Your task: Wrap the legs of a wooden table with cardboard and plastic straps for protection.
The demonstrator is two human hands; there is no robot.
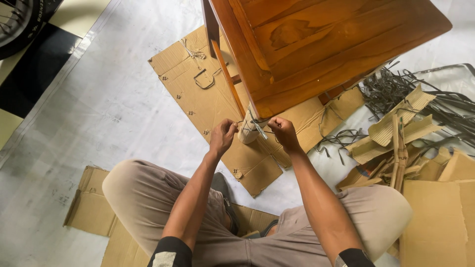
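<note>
I sat on the floor (99,99) with my knees spread, both hands up at the near corner of the wooden bench (316,44). My left hand (222,136) had its fingers (230,126) pinched shut on a thin dark strap (253,122) that ran around the cardboard-wrapped leg (247,132) just under that corner. My right hand (282,132) was on the other side of the same leg, fingers curled closed on the strap's other end, knuckles toward me. The wrapped leg stood between my two hands, touching both. Under it lay a flattened cardboard sheet (198,94), dotted with staples and carrying a loop of string. Off to my right, a heap of dark cut straps (396,89) tangled with torn cardboard scraps (401,133). A tyre (20,22) peeked in at the far left corner.
</note>
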